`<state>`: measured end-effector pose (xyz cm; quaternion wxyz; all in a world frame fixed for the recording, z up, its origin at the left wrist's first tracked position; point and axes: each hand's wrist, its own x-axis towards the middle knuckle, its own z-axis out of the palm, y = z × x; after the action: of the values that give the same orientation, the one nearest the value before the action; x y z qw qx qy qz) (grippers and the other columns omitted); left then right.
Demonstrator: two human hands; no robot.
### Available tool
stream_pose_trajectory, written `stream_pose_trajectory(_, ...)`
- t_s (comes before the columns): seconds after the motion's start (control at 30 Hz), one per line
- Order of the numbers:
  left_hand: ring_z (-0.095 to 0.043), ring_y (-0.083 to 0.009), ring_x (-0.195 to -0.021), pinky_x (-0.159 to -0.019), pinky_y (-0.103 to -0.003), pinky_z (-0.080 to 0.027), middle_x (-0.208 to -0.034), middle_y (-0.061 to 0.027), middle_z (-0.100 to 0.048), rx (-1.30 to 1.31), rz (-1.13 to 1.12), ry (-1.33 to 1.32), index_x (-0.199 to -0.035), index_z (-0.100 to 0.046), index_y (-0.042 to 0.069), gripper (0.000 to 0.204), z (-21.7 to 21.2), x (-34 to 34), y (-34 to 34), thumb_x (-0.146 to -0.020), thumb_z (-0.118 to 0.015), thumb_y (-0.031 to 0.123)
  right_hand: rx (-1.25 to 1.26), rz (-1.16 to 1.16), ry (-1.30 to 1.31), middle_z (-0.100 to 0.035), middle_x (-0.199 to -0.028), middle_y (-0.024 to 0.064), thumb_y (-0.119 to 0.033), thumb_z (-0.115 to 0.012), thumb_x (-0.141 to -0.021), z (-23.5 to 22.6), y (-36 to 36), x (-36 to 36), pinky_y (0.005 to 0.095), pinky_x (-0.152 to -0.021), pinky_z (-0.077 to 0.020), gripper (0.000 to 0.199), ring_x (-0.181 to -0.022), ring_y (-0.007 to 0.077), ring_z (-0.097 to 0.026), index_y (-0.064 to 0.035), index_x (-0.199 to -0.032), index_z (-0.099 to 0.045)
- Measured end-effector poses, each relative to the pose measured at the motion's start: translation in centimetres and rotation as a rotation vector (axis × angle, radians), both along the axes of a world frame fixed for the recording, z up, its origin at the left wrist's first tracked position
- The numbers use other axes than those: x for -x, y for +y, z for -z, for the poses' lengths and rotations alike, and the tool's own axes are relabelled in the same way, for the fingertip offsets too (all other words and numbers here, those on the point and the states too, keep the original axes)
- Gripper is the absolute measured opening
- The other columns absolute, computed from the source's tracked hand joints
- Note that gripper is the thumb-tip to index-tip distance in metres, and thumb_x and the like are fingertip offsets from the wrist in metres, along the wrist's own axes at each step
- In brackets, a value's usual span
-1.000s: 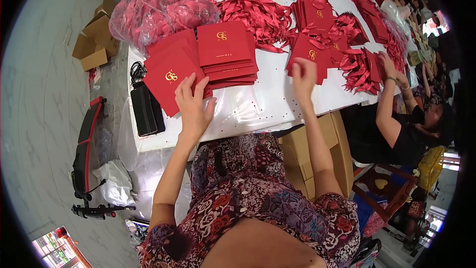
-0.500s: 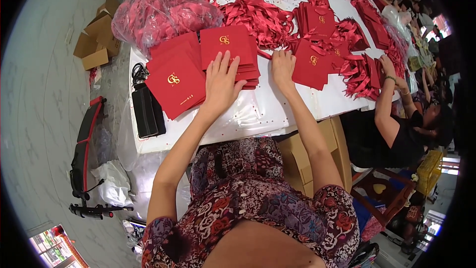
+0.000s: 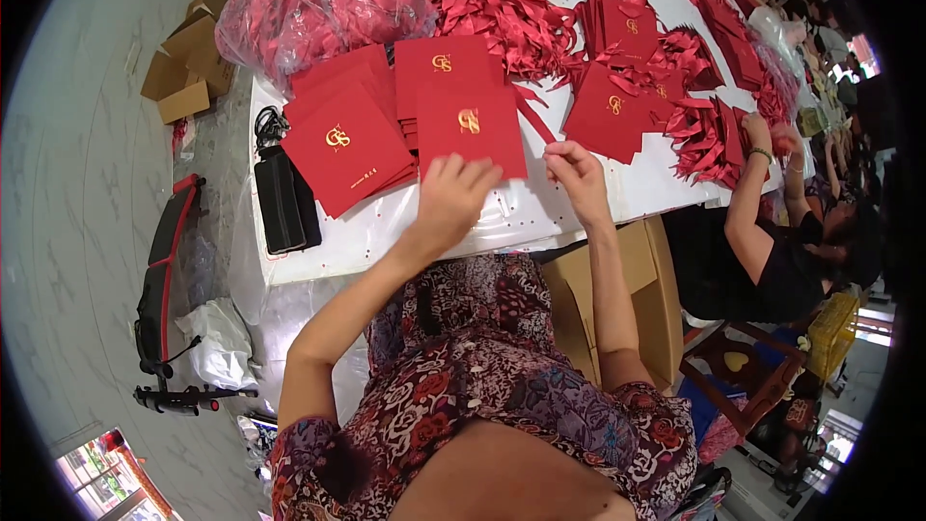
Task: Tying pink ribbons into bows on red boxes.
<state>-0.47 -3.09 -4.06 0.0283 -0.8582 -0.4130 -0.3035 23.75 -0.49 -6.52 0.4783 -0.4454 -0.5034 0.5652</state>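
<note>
My left hand (image 3: 451,198), a little smeared by motion, grips the lower edge of a flat red paper bag (image 3: 473,140) with a gold emblem. This bag overlaps the stack of similar red bags (image 3: 439,60) behind it. In my right hand (image 3: 581,178), thumb and fingers pinch the end of a narrow red ribbon (image 3: 533,116), which slants away toward the ribbon pile (image 3: 506,24). Another stack of red bags (image 3: 342,150) lies fanned out left of my left hand. Further red bags (image 3: 608,116) with ribbons on them lie beyond my right hand.
A black case (image 3: 280,198) with a cord sits at the table's left edge. Behind the stacks rests a clear plastic sack of red ribbons (image 3: 313,19). A cardboard box (image 3: 627,280) stands below the table edge. At the right, a co-worker (image 3: 772,241) handles red bags.
My left hand has drawn one red bag off the stack toward me and slightly right. My right hand has come nearer to me, pulling the ribbon's end along.
</note>
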Motion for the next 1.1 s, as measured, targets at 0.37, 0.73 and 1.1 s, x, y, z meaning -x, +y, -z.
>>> stream_pose_trajectory(0.37, -0.056, -0.0263, -0.088, -0.078, -0.038, -0.045, -0.104, -0.0064, -0.064, 0.380, 0.114, -0.021, -0.114, -0.067, 0.009, 0.037, 4.9, 0.2, -9.4, -0.076, -0.068, 0.009, 0.161, -0.258, 0.061, -0.068, -0.111, 0.0136, 0.000, -0.050, -0.100, -3.1, -4.8, -0.5, 0.0341, -0.092, -0.0544, 0.030, -0.103, 0.0218, -0.068, 0.0053, -0.128, -0.058)
stream_pose_trajectory(0.73, -0.052, -0.0309, -0.106, -0.088, -0.042, -0.043, -0.115, -0.0135, -0.057, 0.284, -0.152, -0.024, -0.125, -0.057, 0.000, 0.064, 5.0, 0.4, -2.7, -0.072, -0.080, 0.028, -0.149, -0.473, 0.013, -0.062, -0.089, 0.0064, -0.008, -0.055, -0.096, -8.7, -7.3, 0.7, 0.0347, -0.090, -0.0479, 0.016, -0.088, 0.0193, -0.062, -0.0003, -0.084, -0.061)
stream_pose_trajectory(1.1, -0.055, -0.0274, -0.090, -0.079, -0.039, -0.037, -0.093, -0.0096, -0.057, 0.360, -0.152, -0.187, -0.107, -0.059, 0.006, 0.055, 3.5, -0.1, -2.2, -0.061, -0.087, 0.020, -0.069, -0.373, -0.463, -0.066, -0.082, 0.0123, -0.020, -0.053, -0.100, -1.1, -4.5, 4.1, 0.0352, -0.067, -0.0478, 0.022, -0.072, 0.0224, -0.063, -0.0008, -0.096, -0.061)
